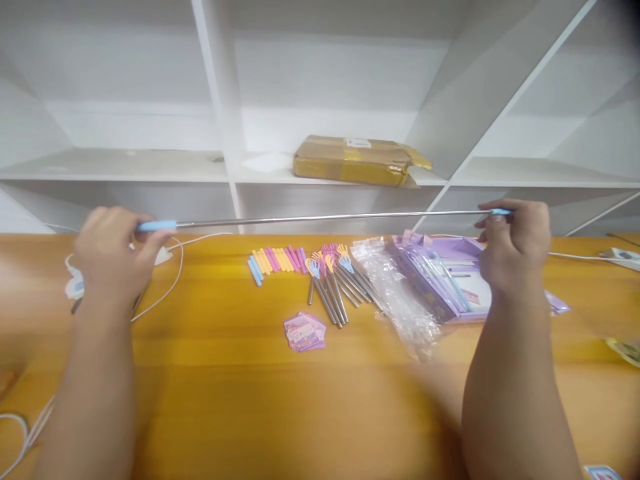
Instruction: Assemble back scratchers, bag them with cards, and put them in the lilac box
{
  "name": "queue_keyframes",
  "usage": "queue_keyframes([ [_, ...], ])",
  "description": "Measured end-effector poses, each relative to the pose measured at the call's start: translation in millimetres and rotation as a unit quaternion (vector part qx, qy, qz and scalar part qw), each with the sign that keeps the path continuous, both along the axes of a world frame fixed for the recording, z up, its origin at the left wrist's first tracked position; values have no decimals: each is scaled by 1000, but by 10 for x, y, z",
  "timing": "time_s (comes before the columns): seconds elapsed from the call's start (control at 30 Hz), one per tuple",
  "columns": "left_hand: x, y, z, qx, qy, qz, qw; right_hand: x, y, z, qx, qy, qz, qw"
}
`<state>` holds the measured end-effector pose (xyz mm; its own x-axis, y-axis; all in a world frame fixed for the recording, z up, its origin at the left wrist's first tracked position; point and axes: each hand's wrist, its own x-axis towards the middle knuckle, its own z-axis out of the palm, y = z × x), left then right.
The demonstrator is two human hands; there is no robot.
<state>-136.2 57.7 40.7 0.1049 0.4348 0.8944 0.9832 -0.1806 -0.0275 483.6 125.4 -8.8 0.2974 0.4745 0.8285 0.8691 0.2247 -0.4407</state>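
Observation:
A long thin metal rod (320, 217) is stretched out level above the table's back edge. My left hand (117, 250) is closed round the light blue handle at its left end. At the right end, my right hand (517, 240) grips a light blue piece, mostly covered by the fingers. Below the rod lie several metal rods with small hand-shaped heads (333, 283) in blue, yellow and pink. Left of them is a row of blue, yellow and pink handles (280, 260). A small pile of pink cards (304, 332) lies in front.
On the right are clear plastic bags (400, 300) and an open purple box (473, 250) holding wrapped items. A taped cardboard box (355, 160) rests on the white shelf (125, 163). White cables (175, 280) lie at the left, and a power strip (623, 258) at the far right.

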Motion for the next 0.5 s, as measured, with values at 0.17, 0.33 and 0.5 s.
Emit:
queue_keyframes([
  [0.17,100,35,-21,-35,19,5,999,6,96,25,-89,38,-18,995],
  [0.33,141,-18,10,-74,16,5,997,-14,80,67,-87,49,-80,992],
  [0.5,156,-74,-8,-40,28,-15,999,-16,28,125,-66,75,-98,990],
])
